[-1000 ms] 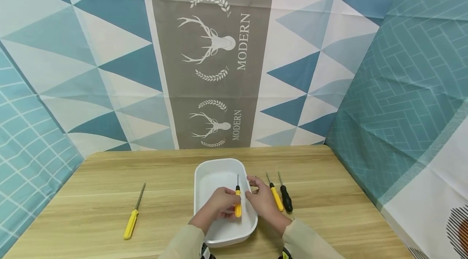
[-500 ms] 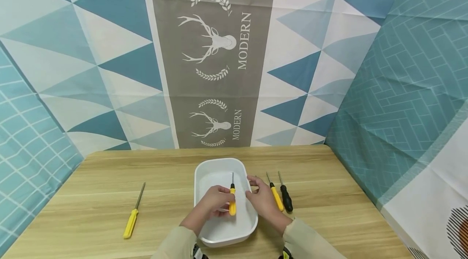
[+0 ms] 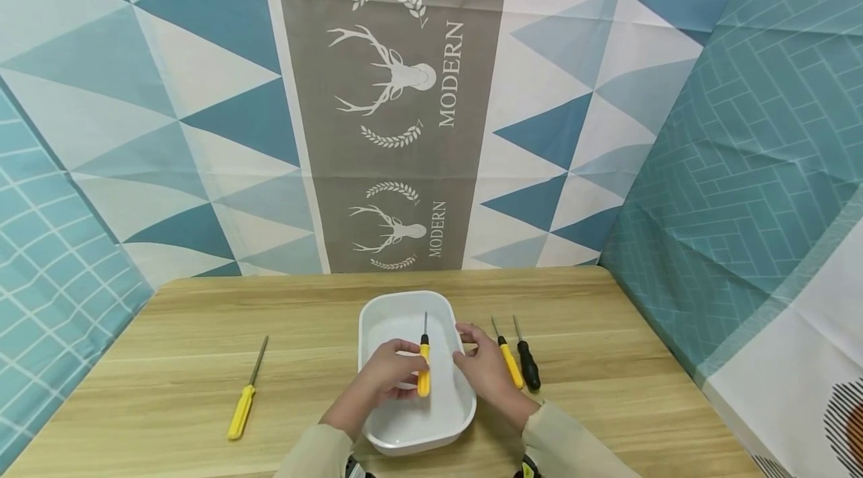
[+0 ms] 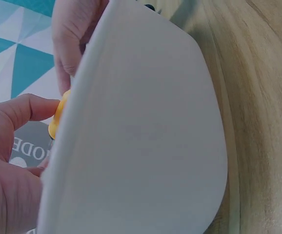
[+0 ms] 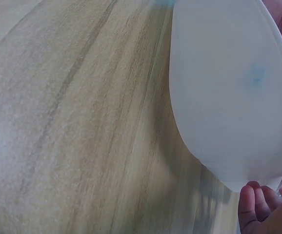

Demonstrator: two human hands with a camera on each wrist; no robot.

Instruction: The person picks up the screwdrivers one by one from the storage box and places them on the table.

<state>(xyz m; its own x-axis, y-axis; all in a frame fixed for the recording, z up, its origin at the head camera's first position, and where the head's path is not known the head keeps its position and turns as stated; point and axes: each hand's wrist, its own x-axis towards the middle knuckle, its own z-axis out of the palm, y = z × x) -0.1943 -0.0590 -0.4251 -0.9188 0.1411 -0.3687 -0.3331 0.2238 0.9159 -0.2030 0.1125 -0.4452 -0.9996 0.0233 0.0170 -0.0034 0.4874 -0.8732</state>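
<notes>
In the head view my left hand (image 3: 394, 369) pinches a small screwdriver (image 3: 423, 380) by its yellow handle, between thumb and fingers. Its thin shaft points away from me, over the inside of a white rectangular basin (image 3: 404, 434). From the left wrist, the yellow handle (image 4: 59, 117) shows partly behind the basin's rim, with the thumb against it. My right hand (image 3: 488, 365) grips the basin's right rim, thumb at the inner edge. Its curled fingertips (image 5: 248, 195) lie against the outer wall in the right wrist view.
Right of the basin lie a yellow-and-black screwdriver (image 3: 510, 365) and a black-handled one (image 3: 529, 367), side by side. A longer yellow screwdriver (image 3: 241, 412) lies at the left on the wooden table (image 3: 303, 328). Patterned cloth (image 3: 398, 126) hangs behind the table and along its sides.
My left hand has shifted a little to the left over the basin with the yellow screwdriver in it. The right hand and the basin have stayed in place.
</notes>
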